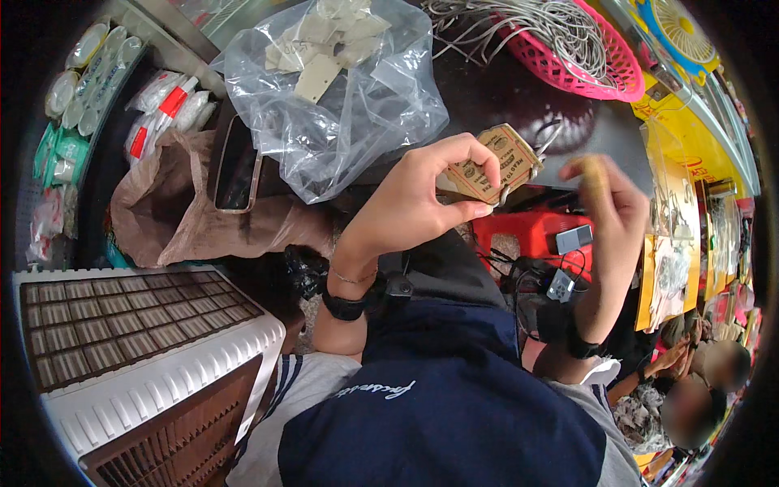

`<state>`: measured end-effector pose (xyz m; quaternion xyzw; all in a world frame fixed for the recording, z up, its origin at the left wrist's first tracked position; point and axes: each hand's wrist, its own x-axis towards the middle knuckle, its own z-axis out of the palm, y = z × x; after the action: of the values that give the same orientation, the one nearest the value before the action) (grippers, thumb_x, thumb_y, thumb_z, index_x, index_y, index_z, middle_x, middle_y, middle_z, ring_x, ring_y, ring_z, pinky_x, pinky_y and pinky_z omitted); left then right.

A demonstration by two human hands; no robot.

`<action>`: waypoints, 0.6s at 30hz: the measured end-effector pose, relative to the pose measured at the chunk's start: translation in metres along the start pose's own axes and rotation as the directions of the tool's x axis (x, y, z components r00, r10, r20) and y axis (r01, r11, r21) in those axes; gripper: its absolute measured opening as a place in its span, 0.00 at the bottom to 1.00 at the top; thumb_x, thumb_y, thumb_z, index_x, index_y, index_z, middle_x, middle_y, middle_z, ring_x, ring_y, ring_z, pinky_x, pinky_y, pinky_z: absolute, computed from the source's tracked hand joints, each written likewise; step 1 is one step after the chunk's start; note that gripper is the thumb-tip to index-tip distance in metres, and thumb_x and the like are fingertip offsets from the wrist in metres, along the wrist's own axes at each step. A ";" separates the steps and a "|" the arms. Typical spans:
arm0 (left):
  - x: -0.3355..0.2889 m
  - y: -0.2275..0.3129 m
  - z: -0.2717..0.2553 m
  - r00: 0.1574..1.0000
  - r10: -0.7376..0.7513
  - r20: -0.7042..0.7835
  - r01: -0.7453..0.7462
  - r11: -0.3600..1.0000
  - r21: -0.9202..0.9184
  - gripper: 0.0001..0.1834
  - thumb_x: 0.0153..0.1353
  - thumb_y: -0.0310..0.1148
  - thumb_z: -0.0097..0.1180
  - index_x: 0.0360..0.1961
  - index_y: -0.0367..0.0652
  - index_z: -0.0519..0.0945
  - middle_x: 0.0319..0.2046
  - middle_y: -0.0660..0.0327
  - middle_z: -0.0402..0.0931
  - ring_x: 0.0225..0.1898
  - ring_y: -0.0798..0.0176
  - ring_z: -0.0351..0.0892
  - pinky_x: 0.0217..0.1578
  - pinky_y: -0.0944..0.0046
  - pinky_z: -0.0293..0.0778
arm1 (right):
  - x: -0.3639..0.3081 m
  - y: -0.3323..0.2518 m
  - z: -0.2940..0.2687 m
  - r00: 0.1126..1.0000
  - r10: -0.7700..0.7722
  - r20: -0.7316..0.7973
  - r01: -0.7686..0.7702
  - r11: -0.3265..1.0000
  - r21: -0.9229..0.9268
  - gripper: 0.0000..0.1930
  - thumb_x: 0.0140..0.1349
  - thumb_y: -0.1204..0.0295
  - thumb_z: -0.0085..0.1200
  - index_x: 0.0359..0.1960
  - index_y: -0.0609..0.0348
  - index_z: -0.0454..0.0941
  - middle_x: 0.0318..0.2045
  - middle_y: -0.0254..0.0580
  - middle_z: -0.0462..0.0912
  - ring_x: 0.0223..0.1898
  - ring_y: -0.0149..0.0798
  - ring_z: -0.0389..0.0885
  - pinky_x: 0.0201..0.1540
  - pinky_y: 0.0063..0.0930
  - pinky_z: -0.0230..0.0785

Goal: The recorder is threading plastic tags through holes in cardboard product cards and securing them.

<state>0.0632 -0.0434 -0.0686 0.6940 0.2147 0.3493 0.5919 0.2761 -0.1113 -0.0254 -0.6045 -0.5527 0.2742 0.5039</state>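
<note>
My left hand point(418, 183) pinches a brown printed cardboard tag point(485, 166) between thumb and curled fingers, above the dark table. A grey-white cord point(538, 154) runs along the tag's right edge, and its loose end sticks up to the right. Just right of the tag, my right hand point(614, 195) is raised and smeared by motion. One of its fingers looks yellowish, and whether it grips anything cannot be made out. Beyond my left hand lies a clear plastic bag point(365, 126) with a pile of pale card tags point(320, 73) on or in it.
A pink basket point(625, 88) of grey-white cords point(560, 40) stands at the far right. A phone point(236, 166) lies by a brown bag point(166, 203). On the left is a white air cooler point(187, 365). A red stool point(519, 231) stands below; people point(661, 357) are lower right.
</note>
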 end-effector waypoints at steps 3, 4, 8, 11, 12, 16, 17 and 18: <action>-0.001 0.001 0.002 0.999 -0.033 -0.007 0.033 0.999 -0.014 0.15 0.48 0.15 0.61 0.35 0.40 0.72 0.36 0.67 0.68 0.42 0.73 0.72 0.45 0.71 0.67 | -0.004 0.000 0.013 0.950 0.066 0.306 -0.074 0.997 0.015 0.12 0.65 0.70 0.50 0.35 0.70 0.79 0.27 0.35 0.78 0.30 0.24 0.71 0.34 0.18 0.62; 0.000 0.003 0.003 0.998 -0.055 -0.009 0.055 0.998 -0.018 0.15 0.48 0.15 0.61 0.35 0.40 0.72 0.36 0.67 0.69 0.41 0.73 0.72 0.45 0.70 0.67 | -0.003 0.003 0.011 0.942 0.091 0.322 -0.115 0.992 0.055 0.12 0.65 0.69 0.50 0.37 0.69 0.78 0.25 0.32 0.76 0.29 0.22 0.68 0.32 0.17 0.59; 0.001 0.008 0.004 0.999 -0.031 -0.016 0.032 0.996 0.088 0.14 0.47 0.16 0.61 0.34 0.40 0.73 0.34 0.67 0.70 0.40 0.73 0.72 0.45 0.69 0.68 | -0.002 0.008 0.020 0.977 0.078 0.199 -0.124 0.966 0.227 0.13 0.65 0.69 0.49 0.43 0.67 0.78 0.22 0.23 0.69 0.25 0.19 0.61 0.27 0.15 0.53; 0.002 0.007 0.008 0.999 0.041 -0.003 -0.040 0.983 0.177 0.14 0.46 0.17 0.62 0.34 0.40 0.73 0.32 0.66 0.71 0.39 0.70 0.73 0.44 0.67 0.68 | 0.002 0.012 0.021 0.971 0.097 0.217 -0.166 0.931 0.324 0.11 0.64 0.71 0.50 0.42 0.66 0.79 0.24 0.23 0.73 0.26 0.18 0.63 0.27 0.13 0.54; 0.003 0.006 0.010 0.998 0.059 -0.001 -0.058 0.981 0.187 0.15 0.45 0.17 0.62 0.34 0.40 0.73 0.32 0.64 0.71 0.38 0.68 0.73 0.44 0.67 0.68 | 0.002 0.012 0.021 0.971 0.097 0.217 -0.165 0.932 0.324 0.11 0.64 0.71 0.50 0.42 0.66 0.79 0.24 0.23 0.73 0.26 0.18 0.63 0.27 0.13 0.54; 0.004 0.004 0.014 0.995 0.100 0.006 -0.100 0.980 0.170 0.15 0.44 0.18 0.63 0.33 0.40 0.73 0.33 0.62 0.72 0.38 0.65 0.74 0.43 0.67 0.68 | 0.001 0.012 0.023 0.988 0.106 0.113 -0.134 0.953 0.273 0.10 0.63 0.73 0.52 0.42 0.66 0.79 0.29 0.27 0.78 0.27 0.18 0.65 0.29 0.12 0.56; 0.005 0.003 0.012 0.995 0.100 0.006 -0.099 0.980 0.170 0.15 0.44 0.18 0.63 0.33 0.40 0.73 0.33 0.62 0.72 0.38 0.65 0.74 0.43 0.67 0.68 | 0.000 0.014 0.023 0.993 0.094 0.070 -0.110 0.956 0.273 0.10 0.63 0.74 0.52 0.41 0.67 0.80 0.30 0.29 0.79 0.27 0.18 0.66 0.29 0.12 0.57; 0.005 0.002 0.009 0.992 0.122 0.041 -0.128 0.970 0.205 0.17 0.44 0.18 0.63 0.36 0.40 0.73 0.34 0.62 0.73 0.39 0.66 0.74 0.44 0.67 0.68 | -0.001 0.016 0.025 0.993 0.095 0.070 -0.111 0.956 0.272 0.10 0.63 0.74 0.52 0.41 0.67 0.80 0.30 0.29 0.79 0.27 0.18 0.66 0.29 0.12 0.57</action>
<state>0.0730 -0.0468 -0.0659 0.7689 0.1973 0.3517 0.4961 0.2600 -0.1028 -0.0484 -0.5484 -0.4910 0.3912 0.5524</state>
